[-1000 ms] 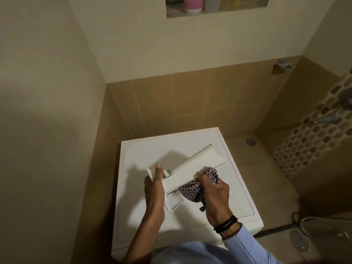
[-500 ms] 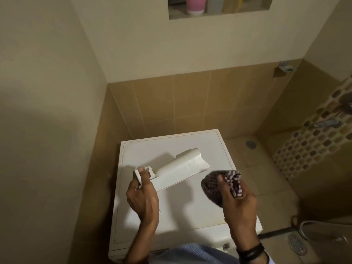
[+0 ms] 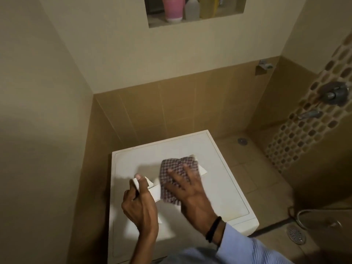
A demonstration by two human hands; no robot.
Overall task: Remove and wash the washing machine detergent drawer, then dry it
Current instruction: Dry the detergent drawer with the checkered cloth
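Note:
Above the white washing machine top [image 3: 219,155] I hold the white detergent drawer [image 3: 155,191]. My left hand [image 3: 140,204] grips its near left end, thumb on top. A checked dark-and-white cloth [image 3: 177,168] lies over most of the drawer, and my right hand [image 3: 187,184] presses it down with spread, straight fingers. Only the drawer's left part and a far right corner [image 3: 202,169] show past the cloth.
Tiled walls close in on the left and behind the machine. A wall niche [image 3: 194,21] above holds a pink container [image 3: 174,9] and bottles. Shower taps [image 3: 333,94] sit on the right wall. A floor drain [image 3: 296,234] and a hose lie at the lower right.
My right hand has brought the cloth from the drawer's right back onto its top and flattened on it. The left hand keeps its grip on the drawer's end.

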